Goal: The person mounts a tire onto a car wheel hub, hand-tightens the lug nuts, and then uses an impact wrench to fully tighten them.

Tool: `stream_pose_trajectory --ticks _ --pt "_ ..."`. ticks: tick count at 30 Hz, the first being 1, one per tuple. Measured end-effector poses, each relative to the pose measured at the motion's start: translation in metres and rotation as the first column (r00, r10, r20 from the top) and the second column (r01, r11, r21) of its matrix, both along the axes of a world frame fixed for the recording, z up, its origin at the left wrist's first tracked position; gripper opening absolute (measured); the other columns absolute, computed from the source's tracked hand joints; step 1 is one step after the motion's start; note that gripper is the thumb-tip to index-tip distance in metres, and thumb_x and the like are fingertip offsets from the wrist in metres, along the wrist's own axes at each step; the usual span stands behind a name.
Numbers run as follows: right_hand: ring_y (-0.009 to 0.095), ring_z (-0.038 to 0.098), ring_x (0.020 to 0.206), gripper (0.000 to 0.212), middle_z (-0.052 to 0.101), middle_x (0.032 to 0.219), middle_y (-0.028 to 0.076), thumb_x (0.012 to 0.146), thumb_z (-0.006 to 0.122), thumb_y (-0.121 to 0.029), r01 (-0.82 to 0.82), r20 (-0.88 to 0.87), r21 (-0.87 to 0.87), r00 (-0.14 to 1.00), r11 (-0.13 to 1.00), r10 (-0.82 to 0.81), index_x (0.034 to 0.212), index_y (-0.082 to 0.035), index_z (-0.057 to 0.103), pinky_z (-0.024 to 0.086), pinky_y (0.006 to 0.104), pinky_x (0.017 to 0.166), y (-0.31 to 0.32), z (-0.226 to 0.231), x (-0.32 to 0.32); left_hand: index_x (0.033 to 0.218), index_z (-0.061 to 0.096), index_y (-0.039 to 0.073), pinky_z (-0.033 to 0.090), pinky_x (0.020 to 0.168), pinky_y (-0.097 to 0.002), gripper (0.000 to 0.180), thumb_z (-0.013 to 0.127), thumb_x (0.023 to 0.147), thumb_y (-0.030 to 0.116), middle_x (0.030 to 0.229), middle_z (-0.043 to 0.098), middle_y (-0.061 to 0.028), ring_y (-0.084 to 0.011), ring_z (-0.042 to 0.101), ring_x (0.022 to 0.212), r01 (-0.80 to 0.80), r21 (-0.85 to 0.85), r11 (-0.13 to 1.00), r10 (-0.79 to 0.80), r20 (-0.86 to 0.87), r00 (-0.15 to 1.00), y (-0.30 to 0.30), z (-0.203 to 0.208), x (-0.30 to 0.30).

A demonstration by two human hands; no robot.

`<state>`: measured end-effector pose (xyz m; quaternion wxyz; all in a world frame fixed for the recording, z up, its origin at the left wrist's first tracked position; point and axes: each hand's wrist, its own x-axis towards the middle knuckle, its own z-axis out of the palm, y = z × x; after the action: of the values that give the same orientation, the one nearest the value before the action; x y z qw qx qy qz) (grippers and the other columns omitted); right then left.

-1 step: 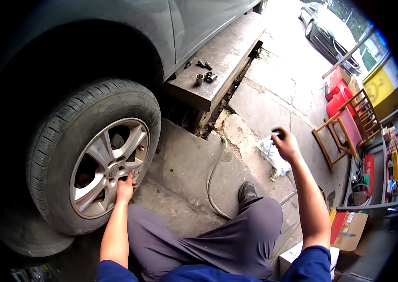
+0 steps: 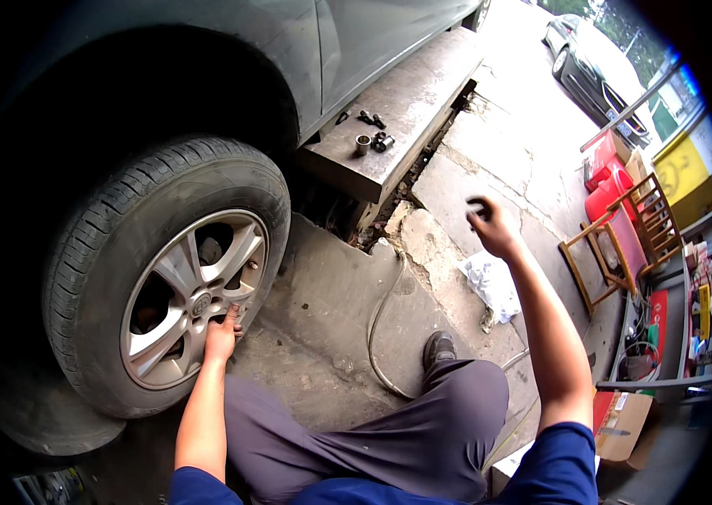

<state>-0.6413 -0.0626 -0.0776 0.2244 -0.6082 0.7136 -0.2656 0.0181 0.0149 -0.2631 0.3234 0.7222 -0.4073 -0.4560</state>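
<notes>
A car wheel with a silver alloy rim (image 2: 154,341) and black tyre (image 2: 87,278) stands at the left, under the arch of a grey car (image 2: 230,25). My left hand (image 2: 221,337) is closed around a lower-right spoke, thumb up near the hub; its other fingers are partly hidden. Raised over the floor to the right, my right hand (image 2: 494,227) has curved, dark-stained fingers apart from the thumb, and nothing shows between them. Beneath it lies a crumpled white plastic bag (image 2: 490,282). On a metal platform (image 2: 423,80) beside the car rest a socket (image 2: 362,146) and several small dark metal parts (image 2: 383,141).
A hose (image 2: 375,332) curves across the cracked concrete by my shoe (image 2: 439,348). To the right are a wooden chair (image 2: 625,240), red containers (image 2: 608,195), a crowded shelf and a cardboard box (image 2: 625,425). Another car (image 2: 595,76) is parked at the far right.
My right hand has moved up and slightly left, away from the white bag. The left hand stays on the wheel spoke. The view has shifted a little.
</notes>
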Motion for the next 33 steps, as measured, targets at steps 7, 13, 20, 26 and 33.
stream_pose_trajectory --ticks 7,13,20,26,33 --pt "0.044 0.059 0.131 0.081 0.056 0.141 0.026 0.095 0.075 -0.031 -0.393 -0.463 -0.104 0.832 0.914 0.305 0.166 -0.028 0.035 0.051 0.0493 0.109 -0.21 0.006 0.118 0.112 0.072 -0.007 0.056 0.065 -0.0314 0.075 0.074 0.093 0.066 0.09 0.074 -0.0135 -0.0163 0.07 0.074 -0.043 -0.025 0.999 0.042 -0.048 0.998 0.009 0.005 0.002" --pt "0.042 0.056 0.129 0.051 0.062 0.139 0.023 0.099 0.066 -0.02 -0.31 -0.531 -0.25 0.836 0.917 0.138 0.148 -0.009 0.058 0.047 0.0493 0.111 -0.237 -0.071 0.14 0.11 0.071 -0.009 0.057 0.068 -0.0334 0.068 0.074 0.097 0.058 0.083 0.074 -0.0131 -0.0181 0.071 0.071 -0.056 -0.017 0.998 0.056 0.019 0.998 0.016 0.003 0.007" --pt "0.037 0.07 0.105 0.041 0.075 0.116 0.02 0.102 0.055 -0.022 0.176 0.014 -0.761 0.967 0.624 -0.256 0.137 -0.004 0.065 0.055 0.0472 0.095 -0.221 -0.092 0.112 0.098 0.075 -0.007 0.057 0.075 -0.0359 0.086 0.066 0.091 0.078 0.076 0.073 -0.0139 -0.0212 0.072 0.077 0.075 0.116 0.99 -0.095 0.176 0.98 -0.002 0.022 -0.011" --pt "0.014 0.053 0.07 0.032 0.057 0.082 0.004 0.105 0.042 -0.023 0.723 0.857 -0.353 0.505 0.594 -0.106 0.109 -0.001 0.066 0.043 0.026 0.059 -0.059 -0.097 0.289 0.089 0.076 -0.004 0.054 0.078 -0.0359 0.083 0.067 0.09 0.078 0.076 0.074 -0.0118 -0.0198 0.07 0.077 0.002 0.146 0.989 -0.031 0.195 0.98 0.014 0.021 0.009" --pt "0.009 0.05 0.066 0.019 0.058 0.08 -0.001 0.107 0.056 -0.022 -0.234 0.935 0.353 0.123 0.906 -0.332 0.106 -0.006 0.068 0.043 0.0273 0.058 0.058 -0.192 0.448 0.116 0.075 -0.003 0.059 0.084 -0.033 0.068 0.08 0.091 0.06 0.1 0.078 -0.0138 -0.0206 0.075 0.087 0.008 0.11 0.994 -0.005 -0.024 1.0 0.003 0.037 -0.013"
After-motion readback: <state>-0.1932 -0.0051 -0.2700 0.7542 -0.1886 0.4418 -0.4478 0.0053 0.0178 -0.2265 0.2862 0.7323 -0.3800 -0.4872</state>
